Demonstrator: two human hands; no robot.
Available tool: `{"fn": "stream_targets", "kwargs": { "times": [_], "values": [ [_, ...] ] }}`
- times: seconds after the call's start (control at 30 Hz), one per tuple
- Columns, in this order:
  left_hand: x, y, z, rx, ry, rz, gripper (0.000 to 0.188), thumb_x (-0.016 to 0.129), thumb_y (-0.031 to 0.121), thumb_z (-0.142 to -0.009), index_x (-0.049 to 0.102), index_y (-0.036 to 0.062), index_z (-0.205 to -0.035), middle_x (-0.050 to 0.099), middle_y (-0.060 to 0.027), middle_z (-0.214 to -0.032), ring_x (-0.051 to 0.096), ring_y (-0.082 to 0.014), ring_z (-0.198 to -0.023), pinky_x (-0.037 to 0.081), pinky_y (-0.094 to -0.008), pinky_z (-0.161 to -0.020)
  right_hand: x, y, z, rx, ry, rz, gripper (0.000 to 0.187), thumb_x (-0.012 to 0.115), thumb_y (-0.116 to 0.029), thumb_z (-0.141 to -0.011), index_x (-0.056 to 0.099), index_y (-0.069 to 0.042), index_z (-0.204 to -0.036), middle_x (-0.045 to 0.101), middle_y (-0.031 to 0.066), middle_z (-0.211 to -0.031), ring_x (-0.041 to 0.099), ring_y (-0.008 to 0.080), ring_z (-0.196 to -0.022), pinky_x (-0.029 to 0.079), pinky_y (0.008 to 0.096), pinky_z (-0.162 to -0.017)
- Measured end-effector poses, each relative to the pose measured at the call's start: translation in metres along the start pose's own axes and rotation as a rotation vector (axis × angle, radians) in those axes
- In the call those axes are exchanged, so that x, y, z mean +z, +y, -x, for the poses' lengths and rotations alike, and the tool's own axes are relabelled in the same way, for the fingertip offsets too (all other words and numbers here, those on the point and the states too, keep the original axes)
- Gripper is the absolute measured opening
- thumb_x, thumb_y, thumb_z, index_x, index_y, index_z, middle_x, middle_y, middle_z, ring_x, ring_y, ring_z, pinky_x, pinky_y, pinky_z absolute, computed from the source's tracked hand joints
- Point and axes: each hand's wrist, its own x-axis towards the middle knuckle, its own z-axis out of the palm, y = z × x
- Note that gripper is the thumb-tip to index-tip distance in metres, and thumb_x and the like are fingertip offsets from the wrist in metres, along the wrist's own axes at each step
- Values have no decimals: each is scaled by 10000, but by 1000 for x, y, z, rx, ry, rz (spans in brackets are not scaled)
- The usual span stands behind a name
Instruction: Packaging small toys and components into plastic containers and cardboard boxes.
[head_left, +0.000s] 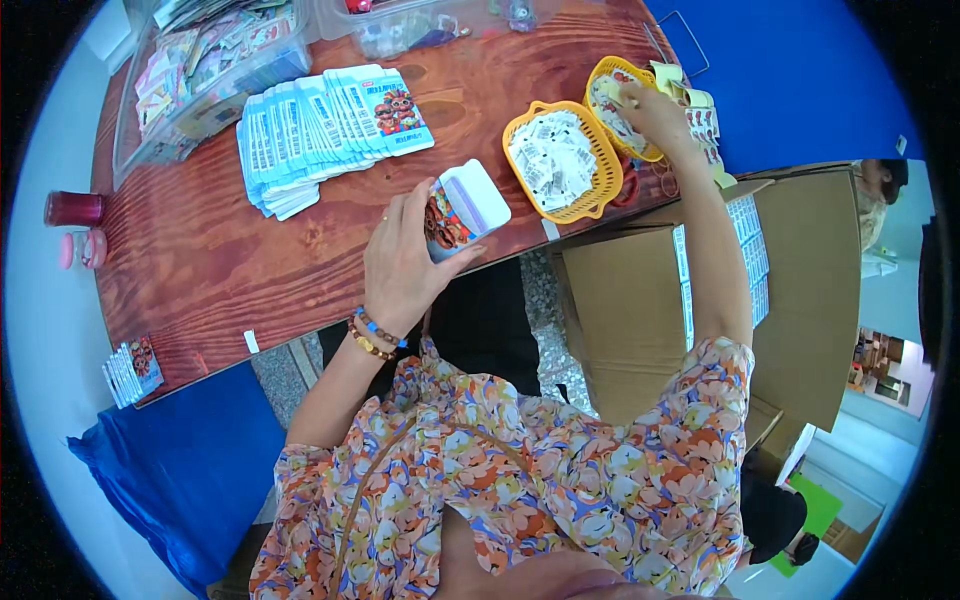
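Observation:
My left hand (pixel 400 250) is closed around a small printed cardboard box (pixel 455 217), tilted above the table's front edge, its white and lilac end facing up to the right. My right hand (pixel 652 118) reaches into the farther yellow basket (pixel 600 75), fingers bent together over small white printed pieces; what they pinch is hidden. Just left of it, a nearer yellow basket (pixel 598 205) holds many small white packets (pixel 552 160). A fanned stack of flat, light-blue printed cartons (pixel 320 125) lies beyond my left hand.
Clear plastic bins (pixel 240 75) filled with colourful packets stand along the back of the wooden table (pixel 210 270). Yellow-edged sheets (pixel 700 120) lie right of the baskets. A large open cardboard box (pixel 625 300) stands at my right. A red jar (pixel 74 208) sits far left; other people are in the background.

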Motion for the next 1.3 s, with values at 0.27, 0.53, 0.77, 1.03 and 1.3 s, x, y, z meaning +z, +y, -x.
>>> {"fn": "stream_targets", "kwargs": {
  "times": [0.27,0.53,0.77,1.03,1.3],
  "values": [
    [-1,-7,3,-18,14,13,841,862,414,-694,486,0,-1322,589,-187,-1145,609,-363,-1048,513,-451,-878,0,15,-14,53,-58,244,305,503,-279,-982,703,-117,-1146,715,196,-983,689,369,-920,534,468,-807],
    [3,-10,-1,-39,76,-46,826,892,319,-645,470,74,-1311,554,-148,-1090,593,-346,-1010,524,-438,-814,-89,-153,88,-67,-87,-1052,159,673,-111,-922,684,-7,-1041,697,23,-886,606,48,-761,442,201,-634],
    [-3,-6,2,-28,135,-65,845,902,346,-629,481,58,-1303,560,-137,-1053,610,-330,-952,531,-432,-755,-63,-225,114,-274,-83,-627,140,685,-126,-914,674,-13,-995,723,74,-792,663,130,-644,482,279,-577],
    [-6,-14,7,-100,162,-66,839,893,369,-647,488,53,-1309,567,-128,-1061,612,-321,-963,524,-433,-773,-61,-234,113,-396,-10,-398,163,665,-140,-915,719,-37,-1030,705,160,-758,704,284,-679,521,365,-606],
    [-8,-20,5,-139,178,-88,858,893,379,-648,485,55,-1330,566,-137,-1075,611,-326,-967,524,-442,-776,-58,-237,117,-493,-38,-491,221,663,-101,-915,705,-37,-1123,703,166,-788,693,265,-676,527,350,-625]
  ]
}}
